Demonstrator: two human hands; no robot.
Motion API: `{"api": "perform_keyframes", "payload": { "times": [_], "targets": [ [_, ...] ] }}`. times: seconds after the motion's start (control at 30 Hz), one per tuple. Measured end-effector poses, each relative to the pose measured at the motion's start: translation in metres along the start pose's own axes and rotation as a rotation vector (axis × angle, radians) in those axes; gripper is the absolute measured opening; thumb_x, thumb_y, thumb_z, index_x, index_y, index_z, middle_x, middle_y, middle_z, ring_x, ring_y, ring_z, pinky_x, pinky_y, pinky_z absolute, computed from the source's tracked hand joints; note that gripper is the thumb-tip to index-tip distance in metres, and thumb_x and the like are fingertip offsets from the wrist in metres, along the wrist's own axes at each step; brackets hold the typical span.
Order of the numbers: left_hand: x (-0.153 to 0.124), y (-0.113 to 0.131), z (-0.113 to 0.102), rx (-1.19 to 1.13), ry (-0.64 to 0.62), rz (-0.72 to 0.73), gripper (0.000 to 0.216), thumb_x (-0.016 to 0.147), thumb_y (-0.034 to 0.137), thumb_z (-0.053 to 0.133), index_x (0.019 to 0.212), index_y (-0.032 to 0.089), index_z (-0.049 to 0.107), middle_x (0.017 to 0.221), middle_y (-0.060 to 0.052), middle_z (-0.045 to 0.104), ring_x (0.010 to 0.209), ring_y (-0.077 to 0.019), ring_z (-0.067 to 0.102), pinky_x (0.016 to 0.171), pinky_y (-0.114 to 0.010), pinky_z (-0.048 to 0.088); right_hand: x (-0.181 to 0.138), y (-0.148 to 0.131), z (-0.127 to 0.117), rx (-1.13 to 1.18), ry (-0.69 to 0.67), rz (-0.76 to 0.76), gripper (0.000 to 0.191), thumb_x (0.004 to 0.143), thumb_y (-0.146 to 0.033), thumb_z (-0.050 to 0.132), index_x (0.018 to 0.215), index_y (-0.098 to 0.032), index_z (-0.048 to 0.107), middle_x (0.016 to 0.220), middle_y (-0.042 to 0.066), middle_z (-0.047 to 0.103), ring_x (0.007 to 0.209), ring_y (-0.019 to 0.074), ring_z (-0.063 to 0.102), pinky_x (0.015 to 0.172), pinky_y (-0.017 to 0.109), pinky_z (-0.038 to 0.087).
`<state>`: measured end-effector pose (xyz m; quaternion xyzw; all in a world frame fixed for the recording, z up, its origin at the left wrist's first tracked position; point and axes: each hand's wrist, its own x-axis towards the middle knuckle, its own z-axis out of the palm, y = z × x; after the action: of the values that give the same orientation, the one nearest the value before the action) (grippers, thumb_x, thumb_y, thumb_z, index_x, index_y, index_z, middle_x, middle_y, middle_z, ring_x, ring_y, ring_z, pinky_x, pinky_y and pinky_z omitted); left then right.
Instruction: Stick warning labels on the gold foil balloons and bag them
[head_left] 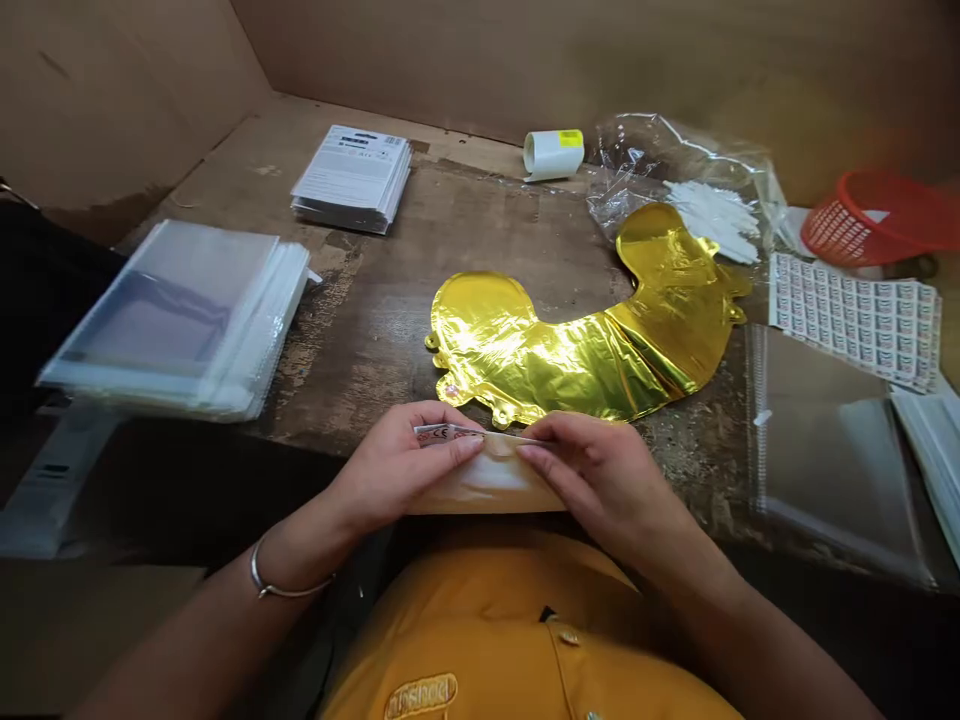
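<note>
At the near edge of the wooden table (390,300), my left hand (397,465) and my right hand (600,480) pinch the top edge of a folded gold foil balloon in a clear sleeve (487,480). Thumbs and fingers of both hands press together along that edge. Just beyond them a flat, crinkled gold foil balloon (585,340) lies curved across the table's middle, close to my fingertips but apart from them.
A stack of clear plastic sleeves (187,310) lies at left, printed cards (352,178) at the back. A label roll (553,153), a crumpled bag holding white pieces (705,205), a red basket (877,215), a sticker sheet (855,315) and more sleeves (832,460) sit at right.
</note>
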<state>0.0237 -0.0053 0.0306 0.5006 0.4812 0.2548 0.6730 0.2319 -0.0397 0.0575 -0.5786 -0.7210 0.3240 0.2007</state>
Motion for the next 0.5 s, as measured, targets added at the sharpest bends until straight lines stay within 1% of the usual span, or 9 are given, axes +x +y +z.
{"api": "perform_keyframes", "payload": {
  "times": [0.07,0.13,0.17,0.2,0.3,0.33,0.37,0.4,0.5],
  "targets": [
    [-0.002,-0.009,0.001,-0.061,0.016,-0.029,0.024,0.072,0.037,0.073,0.079,0.015,0.067,0.069,0.002,0.065,0.061,-0.0082,0.054,0.056,-0.017,0.042,0.006,0.010,-0.005,0.114,-0.096,0.071,0.020,0.090,-0.033,0.055,0.077,-0.020,0.065,0.069,-0.001,0.066,0.063,0.0130,0.059,0.057,0.024,0.044],
    [-0.004,-0.015,0.001,-0.084,0.024,-0.036,0.025,0.072,0.038,0.074,0.077,0.015,0.066,0.065,0.004,0.061,0.057,-0.0063,0.049,0.053,-0.016,0.037,0.008,0.015,-0.010,0.136,-0.162,0.079,0.022,0.089,-0.034,0.056,0.075,-0.020,0.065,0.067,-0.002,0.065,0.061,0.0127,0.058,0.054,0.023,0.043],
    [-0.005,-0.017,0.001,-0.093,0.027,-0.038,0.026,0.072,0.038,0.074,0.077,0.015,0.066,0.065,0.004,0.060,0.057,-0.0060,0.047,0.053,-0.016,0.036,0.008,0.015,-0.012,0.092,-0.141,0.059,0.020,0.089,-0.033,0.057,0.076,-0.020,0.065,0.069,-0.001,0.066,0.063,0.0136,0.059,0.056,0.024,0.044],
    [-0.005,-0.018,0.001,-0.105,0.033,-0.043,0.026,0.073,0.039,0.073,0.076,0.014,0.065,0.065,0.004,0.059,0.057,-0.0059,0.046,0.053,-0.016,0.035,0.007,0.013,-0.013,0.011,-0.069,0.019,0.017,0.088,-0.032,0.058,0.079,-0.020,0.066,0.073,0.000,0.067,0.067,0.0153,0.060,0.060,0.026,0.046],
    [-0.006,-0.017,0.005,-0.141,0.049,-0.050,0.026,0.073,0.039,0.072,0.074,0.014,0.064,0.062,0.005,0.056,0.056,-0.0061,0.045,0.053,-0.017,0.035,0.005,-0.001,-0.009,-0.290,0.254,-0.185,0.014,0.087,-0.027,0.060,0.094,-0.018,0.067,0.091,0.007,0.070,0.086,0.0223,0.061,0.079,0.037,0.049],
    [-0.006,-0.017,0.006,-0.143,0.053,-0.043,0.025,0.073,0.038,0.072,0.074,0.014,0.064,0.062,0.005,0.056,0.057,-0.0064,0.046,0.054,-0.017,0.036,0.005,-0.006,-0.005,-0.348,0.309,-0.255,0.015,0.087,-0.026,0.060,0.098,-0.017,0.067,0.094,0.008,0.069,0.090,0.0235,0.060,0.083,0.039,0.048],
    [-0.006,-0.016,0.007,-0.139,0.054,-0.029,0.025,0.073,0.038,0.072,0.074,0.014,0.064,0.064,0.004,0.057,0.058,-0.0069,0.047,0.055,-0.017,0.037,0.005,-0.011,-0.002,-0.372,0.315,-0.312,0.017,0.087,-0.024,0.059,0.101,-0.016,0.066,0.095,0.009,0.069,0.092,0.0236,0.059,0.085,0.039,0.048],
    [-0.006,-0.016,0.008,-0.129,0.052,-0.011,0.024,0.073,0.037,0.071,0.074,0.014,0.065,0.066,0.003,0.059,0.060,-0.0076,0.048,0.057,-0.018,0.038,0.006,-0.015,0.003,-0.370,0.286,-0.347,0.017,0.088,-0.022,0.059,0.102,-0.015,0.066,0.094,0.009,0.069,0.092,0.0230,0.058,0.085,0.038,0.048],
    [-0.007,-0.016,0.010,-0.064,0.052,0.045,0.021,0.076,0.036,0.069,0.078,0.014,0.068,0.074,0.000,0.064,0.067,-0.0102,0.052,0.063,-0.021,0.042,0.009,-0.018,0.014,-0.322,0.207,-0.334,0.016,0.090,-0.021,0.056,0.098,-0.013,0.067,0.091,0.008,0.068,0.088,0.0209,0.057,0.081,0.035,0.049]
  ]
}}
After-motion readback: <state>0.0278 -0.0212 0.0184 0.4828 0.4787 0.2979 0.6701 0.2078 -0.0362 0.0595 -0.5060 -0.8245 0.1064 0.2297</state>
